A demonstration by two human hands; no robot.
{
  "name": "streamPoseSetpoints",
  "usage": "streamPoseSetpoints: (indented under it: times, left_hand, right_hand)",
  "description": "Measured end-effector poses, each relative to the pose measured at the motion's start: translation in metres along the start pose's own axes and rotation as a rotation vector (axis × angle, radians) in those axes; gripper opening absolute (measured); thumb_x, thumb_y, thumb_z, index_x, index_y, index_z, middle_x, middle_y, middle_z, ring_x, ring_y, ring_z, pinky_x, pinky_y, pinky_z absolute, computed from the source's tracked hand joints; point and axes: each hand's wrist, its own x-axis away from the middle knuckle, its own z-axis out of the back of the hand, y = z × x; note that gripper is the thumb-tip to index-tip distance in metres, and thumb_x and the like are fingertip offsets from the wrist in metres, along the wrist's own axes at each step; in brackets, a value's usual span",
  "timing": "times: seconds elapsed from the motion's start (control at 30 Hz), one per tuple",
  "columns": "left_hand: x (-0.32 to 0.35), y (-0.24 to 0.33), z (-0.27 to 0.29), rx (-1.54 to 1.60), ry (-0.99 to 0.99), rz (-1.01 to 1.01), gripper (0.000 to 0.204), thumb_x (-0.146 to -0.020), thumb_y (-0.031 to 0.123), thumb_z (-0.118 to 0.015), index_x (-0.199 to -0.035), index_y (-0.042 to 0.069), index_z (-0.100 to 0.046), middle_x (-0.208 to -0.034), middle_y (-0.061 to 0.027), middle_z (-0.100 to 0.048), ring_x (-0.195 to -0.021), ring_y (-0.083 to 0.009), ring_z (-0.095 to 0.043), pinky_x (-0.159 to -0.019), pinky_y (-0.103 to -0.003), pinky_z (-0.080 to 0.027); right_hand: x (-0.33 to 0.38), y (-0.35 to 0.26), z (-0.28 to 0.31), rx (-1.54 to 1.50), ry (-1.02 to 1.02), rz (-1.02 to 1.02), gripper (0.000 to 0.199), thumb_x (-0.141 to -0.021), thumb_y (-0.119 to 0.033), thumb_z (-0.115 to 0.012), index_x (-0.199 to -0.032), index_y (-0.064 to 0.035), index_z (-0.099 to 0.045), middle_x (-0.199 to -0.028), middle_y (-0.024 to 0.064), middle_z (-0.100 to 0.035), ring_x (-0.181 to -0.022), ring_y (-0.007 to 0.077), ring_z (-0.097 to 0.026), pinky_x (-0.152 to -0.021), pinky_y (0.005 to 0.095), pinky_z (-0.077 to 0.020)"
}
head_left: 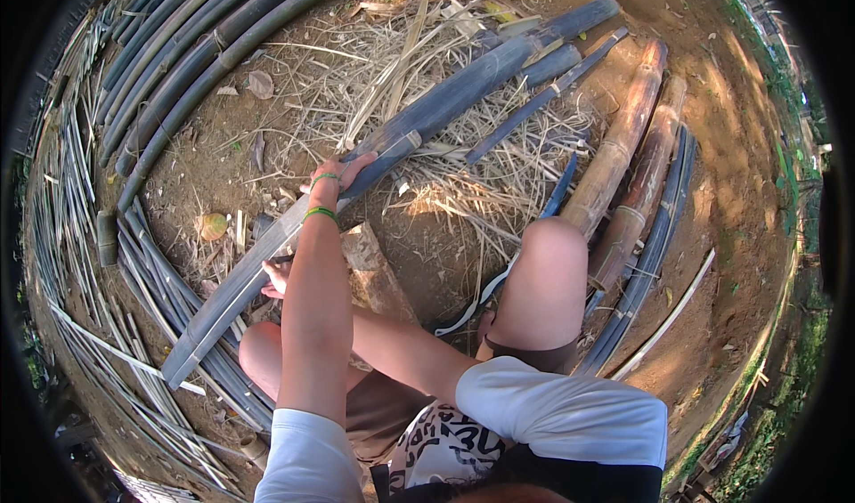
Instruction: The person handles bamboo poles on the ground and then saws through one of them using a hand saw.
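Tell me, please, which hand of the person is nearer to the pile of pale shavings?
The left. The left hand is on the split bamboo, just by the pile of pale shavings; the right hand is farther off, closer to the body.

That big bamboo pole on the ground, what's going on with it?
Someone is working with bare hands. The left hand, with green bands by its wrist, is on the long dark pole. The right hand crosses under the left arm, beside a grey bamboo length; what it grips is hard to see. Dry scraps lie around the pole, with more bamboo off to the right.
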Motion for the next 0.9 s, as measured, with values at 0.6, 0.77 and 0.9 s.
streamPoseSetpoints:
  times: [0.6,0.77,0.9]
  left_hand:
    - [0.032,-0.003,-0.005,0.05,0.157,-0.006,0.114,-0.063,0.087,-0.059,-0.144,0.007,-0.048,-0.152,-0.0154,-0.041,-0.145,-0.0344,-0.031,-0.115,-0.067,-0.007]
    - [0.029,-0.002,-0.01,0.081,0.185,-0.04,0.114,-0.062,0.087,-0.06,-0.144,0.008,-0.049,-0.152,-0.0162,-0.041,-0.144,-0.0362,-0.031,-0.114,-0.068,-0.006]
    - [0.026,-0.002,-0.012,0.071,0.186,-0.04,0.114,-0.062,0.087,-0.059,-0.144,0.007,-0.049,-0.152,-0.0166,-0.041,-0.144,-0.037,-0.031,-0.114,-0.068,-0.006]
  right_hand:
    - [0.027,-0.087,-0.021,-0.1,0.077,-0.397,0.062,-0.099,-0.042,-0.056,-0.134,0.0048,-0.035,-0.117,0.0324,-0.056,-0.101,0.0378,-0.065,-0.087,0.0463,-0.0588]
    - [0.023,-0.09,-0.017,-0.06,0.122,-0.435,0.068,-0.098,-0.05,-0.054,-0.135,0.003,-0.035,-0.122,0.0304,-0.057,-0.105,0.0354,-0.065,-0.086,0.0499,-0.0566]
    - [0.021,-0.089,-0.017,-0.054,0.109,-0.441,0.07,-0.097,-0.052,-0.055,-0.134,0.0045,-0.036,-0.122,0.03,-0.057,-0.105,0.0353,-0.065,-0.086,0.0489,-0.0569]
